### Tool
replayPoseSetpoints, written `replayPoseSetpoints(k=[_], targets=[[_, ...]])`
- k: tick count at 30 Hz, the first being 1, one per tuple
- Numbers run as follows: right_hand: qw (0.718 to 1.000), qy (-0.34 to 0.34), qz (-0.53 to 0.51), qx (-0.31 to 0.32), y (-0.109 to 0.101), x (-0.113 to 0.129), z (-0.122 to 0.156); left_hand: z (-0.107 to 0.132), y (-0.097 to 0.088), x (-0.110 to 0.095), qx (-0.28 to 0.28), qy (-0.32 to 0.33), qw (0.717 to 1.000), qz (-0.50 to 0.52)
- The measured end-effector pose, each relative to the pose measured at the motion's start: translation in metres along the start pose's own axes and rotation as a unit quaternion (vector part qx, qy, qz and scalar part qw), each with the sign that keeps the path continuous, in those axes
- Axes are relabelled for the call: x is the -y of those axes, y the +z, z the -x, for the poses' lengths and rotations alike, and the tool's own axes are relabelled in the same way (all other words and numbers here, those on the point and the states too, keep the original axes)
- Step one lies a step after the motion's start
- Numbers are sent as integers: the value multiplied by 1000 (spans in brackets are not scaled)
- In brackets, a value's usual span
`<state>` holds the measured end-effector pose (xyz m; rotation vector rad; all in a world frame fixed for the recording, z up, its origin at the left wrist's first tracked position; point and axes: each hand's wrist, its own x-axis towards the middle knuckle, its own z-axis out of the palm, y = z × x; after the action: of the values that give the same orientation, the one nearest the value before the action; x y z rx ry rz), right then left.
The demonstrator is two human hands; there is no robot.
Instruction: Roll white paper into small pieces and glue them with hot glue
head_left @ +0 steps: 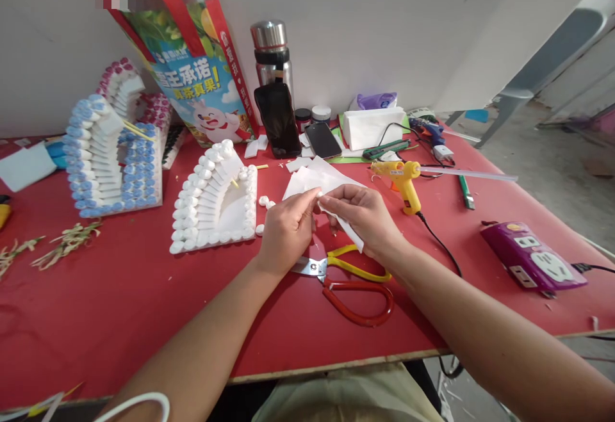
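Note:
Both hands meet above the middle of the red table (158, 307). My right hand (362, 214) is closed on a strip of white paper (350, 232), whose loose end hangs below the fingers. My left hand (288, 227) pinches the small bunched end of that strip against the right fingertips; the fingers partly hide it. Under the hands lie scissors (314, 267) with one yellow and one red handle. Behind them are white paper sheets (329, 175). Small white paper rolls (263, 201) sit left of my left hand, beside a white stair-like model (206, 217) edged with similar rolls.
A yellow glue gun (409, 188) stands to the right, its cord trailing forward. Further right is a purple power strip (533, 255). A blue-edged model (115, 159), a printed bag (202, 82), a steel bottle (270, 38) and a leaning phone (277, 121) stand behind.

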<state>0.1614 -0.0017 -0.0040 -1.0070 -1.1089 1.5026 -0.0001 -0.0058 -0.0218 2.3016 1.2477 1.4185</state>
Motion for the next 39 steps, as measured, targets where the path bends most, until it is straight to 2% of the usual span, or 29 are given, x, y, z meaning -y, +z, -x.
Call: replayPoseSetpoints(k=[2,4,6,8,11,14,18,22,25,30,33,36,39], targets=[[1000,9,1,-11,-1,-1,-1,1,1,1,13,33,999,-40],[1000,19,-3,-16,-2,-1,-1,1,1,0,28,38,998,-42],[1000,26,-9,-8,-3,0,-2,0,-1,-3,38,1,999,6],[999,29,-12,9,-3,3,-2,-2,-3,-5,49,-69,993,84],[999,20,11,41,-4,6,-3,-7,-8,-7,68,-184,961,193],[997,0,34,67,-7,10,-4,-11,-11,-8,81,-254,921,285],[994,-16,37,103,-12,14,-6,-15,-14,-9,111,-294,874,370],[989,-31,75,124,-15,13,-6,-15,-15,-9,125,-315,860,382],[983,-57,138,110,-15,6,-7,-14,-14,-8,138,-322,866,358],[968,-83,235,39,-15,-7,-9,-10,-8,-5,133,-293,890,324],[973,-85,212,42,-13,-8,-9,-7,-4,-4,130,-280,895,323],[984,-71,156,45,-12,-3,-9,-6,-3,-5,100,-257,918,285],[995,-3,99,28,-13,1,-9,-7,-5,-7,79,-242,936,245]])
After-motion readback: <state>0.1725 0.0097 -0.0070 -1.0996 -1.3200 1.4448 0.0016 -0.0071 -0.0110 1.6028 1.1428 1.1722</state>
